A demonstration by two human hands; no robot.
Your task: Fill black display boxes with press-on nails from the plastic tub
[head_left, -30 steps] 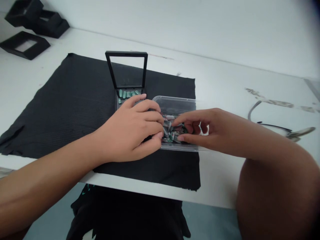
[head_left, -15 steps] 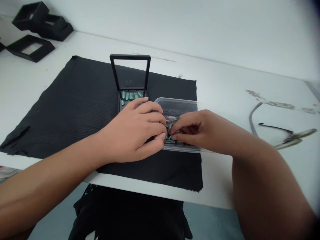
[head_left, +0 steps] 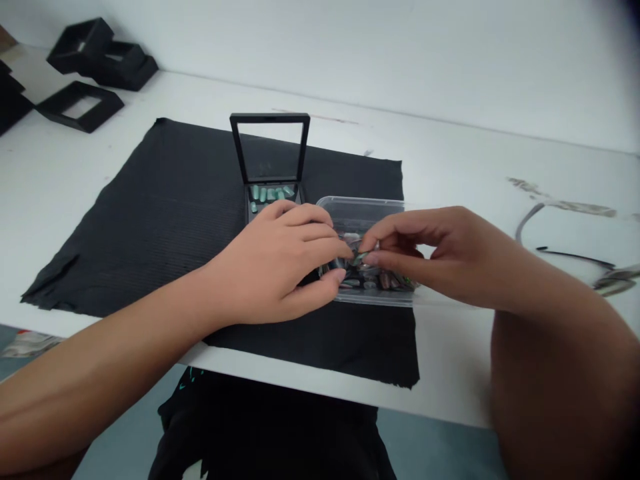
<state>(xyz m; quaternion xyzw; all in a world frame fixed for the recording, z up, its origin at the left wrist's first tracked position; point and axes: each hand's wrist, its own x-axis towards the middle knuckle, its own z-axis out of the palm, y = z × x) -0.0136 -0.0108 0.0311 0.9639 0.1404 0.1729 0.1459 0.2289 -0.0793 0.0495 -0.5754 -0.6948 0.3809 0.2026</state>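
Note:
My right hand pinches a small green press-on nail between thumb and forefinger, just over a clear plastic box. Loose nails in mixed dark, pink and green shades lie inside that box. My left hand reaches over the box's left end, thumb and fingers apart; whether anything lies under its palm is hidden. Behind it a black-framed display case stands with its clear lid raised. Several glossy green nails sit in its base, whose front part my left hand covers.
A black cloth lies under the case and box on the white table. Black frames are stacked at the far left. Eyeglasses rest at the right, near the box. A white wall rises behind.
My right hand has lifted slightly out of the nails and drawn right, with a green nail now showing in its pinch. My left hand's fingers have straightened somewhat. The whole view has shifted a little.

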